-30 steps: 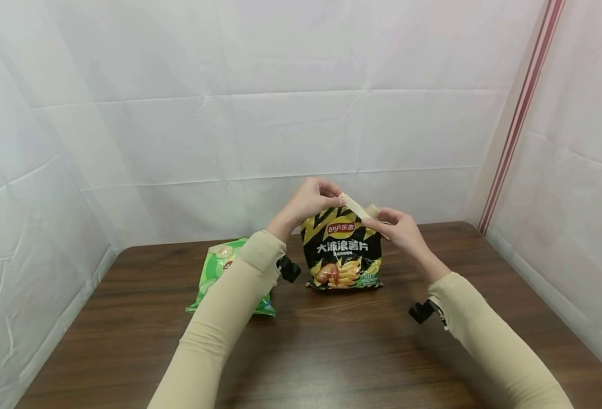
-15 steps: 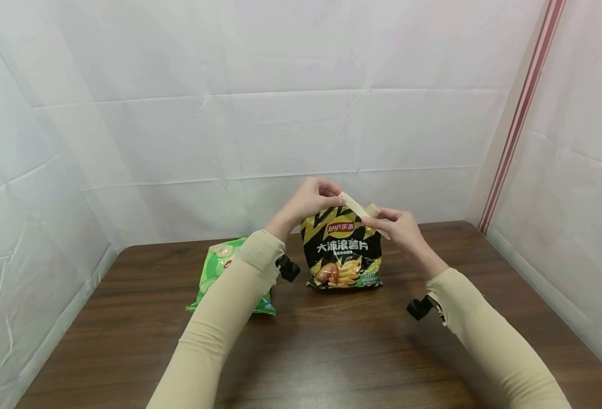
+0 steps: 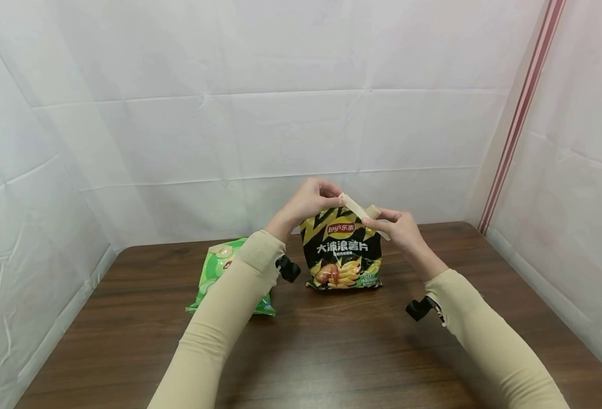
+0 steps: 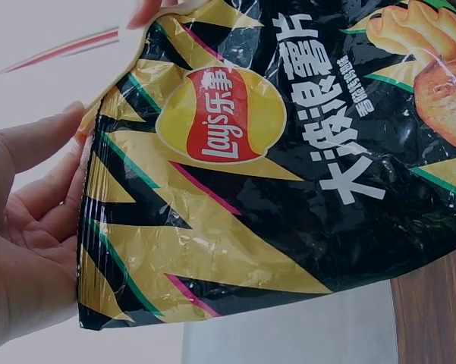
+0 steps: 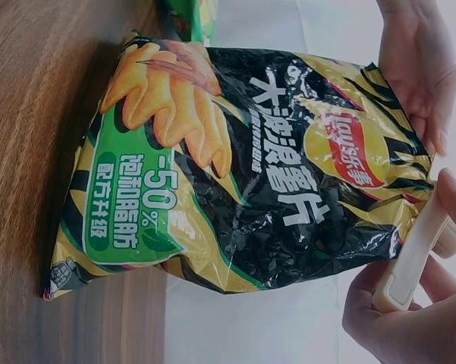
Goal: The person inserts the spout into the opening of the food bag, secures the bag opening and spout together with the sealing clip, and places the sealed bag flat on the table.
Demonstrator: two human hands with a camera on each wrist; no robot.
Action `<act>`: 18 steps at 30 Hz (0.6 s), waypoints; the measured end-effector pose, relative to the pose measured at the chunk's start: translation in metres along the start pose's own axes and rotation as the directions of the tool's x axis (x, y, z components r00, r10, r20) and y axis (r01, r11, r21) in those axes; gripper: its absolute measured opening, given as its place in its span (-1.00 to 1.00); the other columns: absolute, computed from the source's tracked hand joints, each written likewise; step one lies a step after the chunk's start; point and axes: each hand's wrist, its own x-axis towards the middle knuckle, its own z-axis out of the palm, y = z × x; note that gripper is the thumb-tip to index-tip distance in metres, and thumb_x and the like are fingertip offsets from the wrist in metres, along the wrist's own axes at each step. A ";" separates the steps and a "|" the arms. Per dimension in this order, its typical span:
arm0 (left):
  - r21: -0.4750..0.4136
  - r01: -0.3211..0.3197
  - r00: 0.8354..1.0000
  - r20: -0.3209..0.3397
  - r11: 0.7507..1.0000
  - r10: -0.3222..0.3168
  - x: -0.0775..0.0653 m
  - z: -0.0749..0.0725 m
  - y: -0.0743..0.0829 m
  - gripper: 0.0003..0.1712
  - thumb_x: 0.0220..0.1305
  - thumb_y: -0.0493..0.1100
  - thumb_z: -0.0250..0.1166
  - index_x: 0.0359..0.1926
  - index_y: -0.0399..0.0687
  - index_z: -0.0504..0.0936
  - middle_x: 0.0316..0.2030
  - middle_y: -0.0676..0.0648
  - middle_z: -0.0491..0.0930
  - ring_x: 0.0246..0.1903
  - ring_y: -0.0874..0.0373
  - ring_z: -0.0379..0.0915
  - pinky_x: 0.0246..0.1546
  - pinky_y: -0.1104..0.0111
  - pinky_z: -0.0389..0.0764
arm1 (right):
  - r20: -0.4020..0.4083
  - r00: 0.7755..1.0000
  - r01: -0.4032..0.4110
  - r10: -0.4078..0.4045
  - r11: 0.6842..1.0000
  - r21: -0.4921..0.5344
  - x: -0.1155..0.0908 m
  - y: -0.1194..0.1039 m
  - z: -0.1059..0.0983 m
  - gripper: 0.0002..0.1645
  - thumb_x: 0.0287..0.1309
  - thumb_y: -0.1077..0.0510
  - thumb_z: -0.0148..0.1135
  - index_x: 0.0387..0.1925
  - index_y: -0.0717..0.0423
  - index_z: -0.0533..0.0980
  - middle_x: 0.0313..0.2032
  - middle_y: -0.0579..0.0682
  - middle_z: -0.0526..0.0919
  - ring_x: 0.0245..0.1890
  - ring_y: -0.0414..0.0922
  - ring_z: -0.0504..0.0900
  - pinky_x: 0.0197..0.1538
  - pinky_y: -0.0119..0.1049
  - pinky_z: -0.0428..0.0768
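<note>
A black and yellow bag of potato chips (image 3: 339, 250) stands upright on the table, its front facing me. Along the right part of its top edge lies a cream-coloured bag clip (image 5: 407, 274) with a short round knob behind it. My left hand (image 3: 311, 199) pinches the clip's left end at the bag's top; in the left wrist view its thumb (image 4: 57, 125) touches the clip's tip and other fingers lie behind the bag. My right hand (image 3: 398, 227) grips the clip's other end, thumb on the near side, fingers behind. The bag's back is hidden.
A green chip bag (image 3: 214, 267) lies on the brown wooden table (image 3: 321, 352) at the left, partly behind my left sleeve (image 3: 229, 307). White sheeting (image 3: 280, 130) hangs behind and at both sides. A black camera mount (image 3: 418, 308) juts from the right wrist.
Both hands stay at the clip on the bag's top edge. The right wrist has shifted very slightly to the left and up. Both bags stay where they were.
</note>
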 end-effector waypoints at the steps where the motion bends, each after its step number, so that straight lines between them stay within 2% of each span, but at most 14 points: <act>1: 0.001 0.001 1.000 0.001 1.000 -0.001 0.000 0.000 0.000 -0.79 0.22 -0.20 0.31 -0.18 -0.24 0.69 -0.30 -0.16 0.67 -0.34 0.12 0.51 -0.35 0.41 0.45 | 0.003 1.000 0.002 -0.002 1.000 0.002 0.000 0.000 0.000 -0.33 0.01 -0.13 0.40 0.10 0.14 0.54 -0.20 -0.07 0.60 -0.16 -0.07 0.39 -0.09 -0.17 0.33; 5: 0.003 0.002 1.000 0.008 1.000 -0.002 -0.001 -0.001 0.000 -0.79 0.22 -0.20 0.31 -0.17 -0.24 0.68 -0.29 -0.15 0.67 -0.35 0.13 0.50 -0.36 0.41 0.43 | 0.016 1.000 0.007 -0.008 1.000 0.011 -0.001 0.000 -0.001 -0.34 0.01 -0.13 0.40 0.09 0.15 0.55 -0.21 -0.08 0.61 -0.13 -0.06 0.41 -0.02 -0.12 0.34; 14: 0.005 -0.001 0.999 0.045 1.000 0.001 -0.001 -0.001 0.000 -0.78 0.23 -0.19 0.30 -0.15 -0.22 0.68 -0.29 -0.14 0.66 -0.35 0.14 0.47 -0.35 0.40 0.40 | 0.049 0.999 0.019 -0.020 1.000 0.013 -0.002 0.002 -0.003 -0.35 0.04 -0.14 0.37 0.09 0.15 0.55 -0.03 0.12 0.56 -0.09 -0.04 0.42 -0.05 -0.19 0.36; 18: -0.001 -0.002 0.999 0.054 1.000 0.002 -0.002 -0.002 0.001 -0.78 0.24 -0.18 0.29 -0.14 -0.22 0.67 -0.27 -0.14 0.66 -0.33 0.13 0.46 -0.34 0.39 0.39 | 0.047 0.999 0.019 -0.020 1.000 0.008 -0.002 0.003 -0.004 -0.33 0.03 -0.15 0.37 0.11 0.14 0.54 -0.03 0.10 0.56 -0.12 -0.03 0.41 -0.06 -0.16 0.37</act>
